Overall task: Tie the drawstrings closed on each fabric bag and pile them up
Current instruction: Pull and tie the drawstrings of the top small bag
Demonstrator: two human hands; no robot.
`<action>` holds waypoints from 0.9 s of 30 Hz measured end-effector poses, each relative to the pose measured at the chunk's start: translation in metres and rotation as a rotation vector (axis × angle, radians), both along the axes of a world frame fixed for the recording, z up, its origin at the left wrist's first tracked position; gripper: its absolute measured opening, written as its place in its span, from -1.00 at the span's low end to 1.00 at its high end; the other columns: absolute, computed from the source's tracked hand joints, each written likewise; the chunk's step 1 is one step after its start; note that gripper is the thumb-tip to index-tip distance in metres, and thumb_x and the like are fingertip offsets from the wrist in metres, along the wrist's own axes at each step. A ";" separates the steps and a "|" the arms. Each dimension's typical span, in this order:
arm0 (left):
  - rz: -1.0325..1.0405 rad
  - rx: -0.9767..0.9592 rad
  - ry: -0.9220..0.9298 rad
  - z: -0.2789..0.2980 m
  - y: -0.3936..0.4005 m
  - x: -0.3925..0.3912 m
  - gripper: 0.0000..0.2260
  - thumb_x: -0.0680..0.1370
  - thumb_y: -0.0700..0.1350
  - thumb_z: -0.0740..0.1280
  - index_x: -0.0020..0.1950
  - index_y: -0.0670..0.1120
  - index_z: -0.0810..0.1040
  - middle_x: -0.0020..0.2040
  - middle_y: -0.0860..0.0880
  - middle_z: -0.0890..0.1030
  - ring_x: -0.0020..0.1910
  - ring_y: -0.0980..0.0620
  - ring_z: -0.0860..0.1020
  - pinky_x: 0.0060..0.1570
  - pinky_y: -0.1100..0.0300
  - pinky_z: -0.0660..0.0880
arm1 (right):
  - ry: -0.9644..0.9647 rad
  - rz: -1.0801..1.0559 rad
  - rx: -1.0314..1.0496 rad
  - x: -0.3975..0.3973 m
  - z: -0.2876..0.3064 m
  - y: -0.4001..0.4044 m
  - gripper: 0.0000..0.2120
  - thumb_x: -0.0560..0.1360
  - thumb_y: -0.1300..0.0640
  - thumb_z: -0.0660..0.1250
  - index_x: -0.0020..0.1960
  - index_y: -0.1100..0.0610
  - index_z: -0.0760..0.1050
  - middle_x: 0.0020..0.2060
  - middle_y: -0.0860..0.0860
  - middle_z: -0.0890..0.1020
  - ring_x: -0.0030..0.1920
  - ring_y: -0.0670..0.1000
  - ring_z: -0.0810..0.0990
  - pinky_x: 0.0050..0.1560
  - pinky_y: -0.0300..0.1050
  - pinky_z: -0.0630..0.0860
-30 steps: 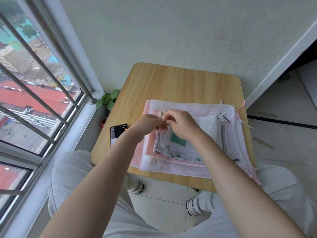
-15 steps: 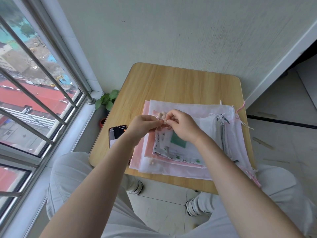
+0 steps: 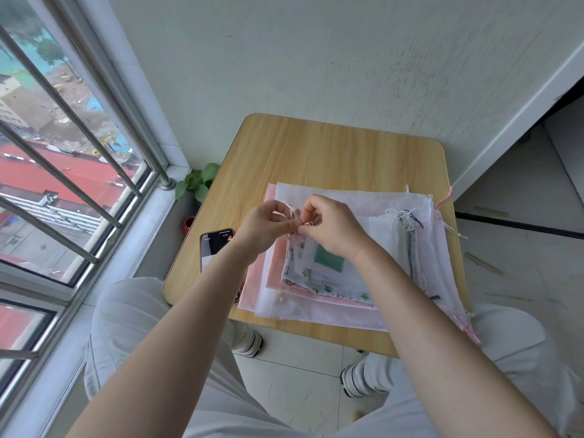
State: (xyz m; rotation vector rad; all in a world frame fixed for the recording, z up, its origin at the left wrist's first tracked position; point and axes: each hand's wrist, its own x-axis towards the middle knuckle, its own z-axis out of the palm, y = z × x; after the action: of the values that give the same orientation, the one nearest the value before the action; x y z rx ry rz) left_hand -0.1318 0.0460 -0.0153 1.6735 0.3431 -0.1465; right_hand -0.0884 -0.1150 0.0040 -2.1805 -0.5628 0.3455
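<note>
Light wooden counter point(image 3: 331, 153) beside barred window. Stack of sheer white and pink fabric bags point(image 3: 347, 279) on near half. Left hand point(image 3: 268, 222), right hand point(image 3: 328, 229): fingers pinched on thin white drawstrings point(image 3: 292, 216) of top bag. Risk: slippery cord escaping pinch, knot loosening.

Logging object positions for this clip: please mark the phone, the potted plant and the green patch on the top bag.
phone point(image 3: 211, 248), head view, on its lit screen.
potted plant point(image 3: 198, 182), head view, on a green leaf beside the table edge.
green patch point(image 3: 328, 260), head view, on the middle of the patch.
</note>
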 end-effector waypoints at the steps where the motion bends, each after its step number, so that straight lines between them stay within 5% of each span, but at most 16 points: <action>1: 0.012 -0.004 -0.004 0.000 0.000 -0.001 -0.81 0.46 -0.22 0.50 -0.05 -0.22 0.52 -0.24 -0.16 0.69 -0.31 0.06 0.63 -0.18 0.24 0.54 | -0.014 -0.002 -0.010 -0.001 0.000 0.001 -0.76 0.42 0.29 0.47 -0.21 0.05 0.44 -0.24 -0.06 0.59 -0.19 -0.02 0.59 -0.13 -0.18 0.52; 6: 0.049 0.001 0.023 -0.001 0.000 -0.004 -0.84 0.45 -0.22 0.50 -0.07 -0.26 0.58 -0.29 -0.11 0.68 -0.34 0.07 0.63 -0.24 0.23 0.59 | -0.042 -0.005 -0.022 -0.003 0.001 0.002 -0.75 0.38 0.32 0.50 -0.26 0.07 0.47 -0.34 -0.06 0.56 -0.32 -0.09 0.50 -0.23 -0.23 0.48; 11: 0.020 -0.032 0.054 0.003 -0.002 -0.006 -0.81 0.49 -0.18 0.47 0.01 -0.29 0.65 -0.19 -0.15 0.70 -0.22 0.01 0.67 -0.03 0.09 0.61 | -0.065 -0.028 -0.023 -0.004 -0.002 0.000 -0.82 0.38 0.32 0.48 -0.25 0.15 0.50 -0.39 -0.11 0.51 -0.38 -0.15 0.45 -0.31 -0.33 0.42; 16: -0.012 -0.036 0.075 0.012 -0.003 -0.006 -0.73 0.48 -0.27 0.46 0.15 -0.20 0.53 -0.16 -0.17 0.72 -0.16 -0.03 0.69 0.00 0.08 0.63 | -0.111 -0.095 0.003 -0.005 -0.005 -0.002 -0.83 0.40 0.33 0.47 -0.25 0.15 0.51 -0.37 -0.06 0.56 -0.33 -0.05 0.53 -0.25 -0.14 0.54; 22: 0.098 0.079 0.088 0.016 -0.007 -0.006 -0.73 0.39 -0.21 0.56 -0.02 -0.21 0.56 -0.24 -0.13 0.71 -0.28 0.03 0.67 -0.19 0.20 0.61 | -0.109 -0.132 0.018 -0.005 -0.006 -0.001 -0.80 0.40 0.33 0.49 -0.25 0.14 0.50 -0.34 0.01 0.62 -0.27 0.05 0.62 -0.22 -0.05 0.60; 27: 0.015 0.159 0.106 0.019 -0.006 -0.007 -0.90 0.40 -0.19 0.55 -0.14 -0.19 0.71 -0.23 -0.13 0.70 -0.29 0.08 0.62 -0.13 0.21 0.58 | -0.096 -0.144 0.037 -0.007 -0.003 -0.003 -0.83 0.41 0.31 0.49 -0.22 0.16 0.51 -0.32 0.01 0.62 -0.27 0.00 0.61 -0.21 -0.11 0.58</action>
State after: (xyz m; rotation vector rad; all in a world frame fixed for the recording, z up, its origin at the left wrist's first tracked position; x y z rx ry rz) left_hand -0.1392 0.0400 0.0033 1.8238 0.4567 -0.2013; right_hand -0.0954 -0.1177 0.0009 -2.1963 -0.4575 0.1534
